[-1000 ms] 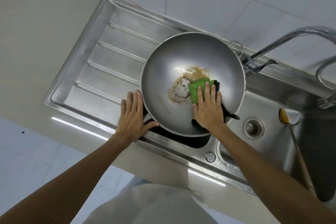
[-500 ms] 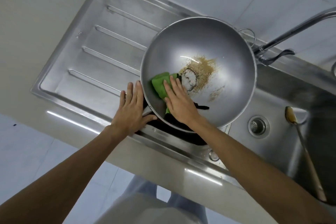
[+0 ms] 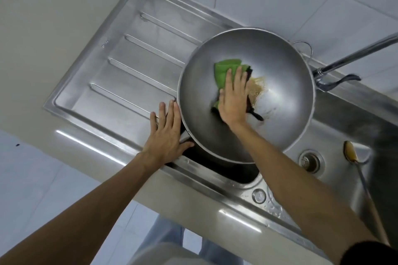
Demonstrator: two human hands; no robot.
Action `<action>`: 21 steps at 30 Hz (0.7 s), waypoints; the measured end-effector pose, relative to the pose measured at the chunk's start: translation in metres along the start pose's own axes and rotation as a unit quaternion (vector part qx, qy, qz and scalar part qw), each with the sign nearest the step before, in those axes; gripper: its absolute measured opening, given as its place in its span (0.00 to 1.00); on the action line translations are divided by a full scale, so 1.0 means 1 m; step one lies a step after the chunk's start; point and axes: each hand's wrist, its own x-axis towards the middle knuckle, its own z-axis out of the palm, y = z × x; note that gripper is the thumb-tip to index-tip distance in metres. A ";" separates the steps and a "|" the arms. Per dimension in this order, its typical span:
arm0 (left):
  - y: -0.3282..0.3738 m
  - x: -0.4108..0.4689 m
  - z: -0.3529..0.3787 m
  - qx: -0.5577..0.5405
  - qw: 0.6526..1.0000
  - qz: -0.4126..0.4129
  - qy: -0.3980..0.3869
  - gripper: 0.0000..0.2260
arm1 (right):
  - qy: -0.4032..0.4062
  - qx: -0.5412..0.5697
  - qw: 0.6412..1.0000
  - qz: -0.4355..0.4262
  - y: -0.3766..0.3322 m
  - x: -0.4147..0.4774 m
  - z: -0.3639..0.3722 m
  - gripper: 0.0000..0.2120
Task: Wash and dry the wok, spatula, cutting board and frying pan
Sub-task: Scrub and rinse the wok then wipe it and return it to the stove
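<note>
The steel sink (image 3: 120,75) fills most of my view, its ribbed draining board on my left and the basin on my right. The wok (image 3: 280,84) sits tilted over the near left part of the basin, its hollow turned up toward me and its small loop handle at the far rim, just beside the tap (image 3: 344,60). Something dark lies under the wok's near edge, and I cannot make out what it is.

My left hand (image 3: 165,135) lies flat and open on the sink's edge, fingers straight and together. They press against the outside of the wok's left wall, with the thumb reaching in under the rim. It grasps nothing.

My right hand (image 3: 233,97) is inside the wok, palm down, fingers straight and a little spread. It presses a green cloth (image 3: 224,69) with a dark backing against the metal, not curling round it.

The spatula (image 3: 351,153) lies in the basin on my far right, well apart from the wok, blade away from me and long handle running toward me.

A brown patch of residue (image 3: 256,88) shows just right of my fingers. The drain (image 3: 311,160) sits between wok and spatula.
</note>
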 end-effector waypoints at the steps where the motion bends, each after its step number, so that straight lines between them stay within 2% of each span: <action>1: 0.001 0.000 0.001 0.005 1.000 -0.002 0.005 0.52 | -0.043 0.056 0.997 -0.038 -0.020 -0.020 0.010 0.31; 5: 0.003 -0.001 0.001 0.022 1.000 -0.007 0.011 0.50 | -0.193 0.230 0.948 -0.108 -0.043 -0.078 0.011 0.30; 8: 0.006 -0.001 0.000 0.024 1.000 -0.008 0.000 0.49 | -0.213 0.218 0.942 -0.141 -0.032 -0.082 0.002 0.30; 12: 0.004 0.001 -0.003 0.027 1.000 -0.008 -0.008 0.51 | -0.148 0.157 0.958 -0.189 -0.035 -0.061 0.017 0.29; 16: 0.002 0.002 0.000 0.033 0.999 -0.004 -0.005 0.48 | -0.022 0.001 0.983 -0.182 -0.027 -0.016 0.032 0.28; 18: 0.000 0.001 0.001 0.034 0.999 -0.002 0.001 0.48 | 0.036 -0.090 0.983 -0.158 -0.022 0.013 0.029 0.30; 21: -0.002 0.001 0.004 0.016 1.000 0.003 0.003 0.49 | 0.113 -0.185 0.975 -0.048 0.011 0.063 -0.003 0.37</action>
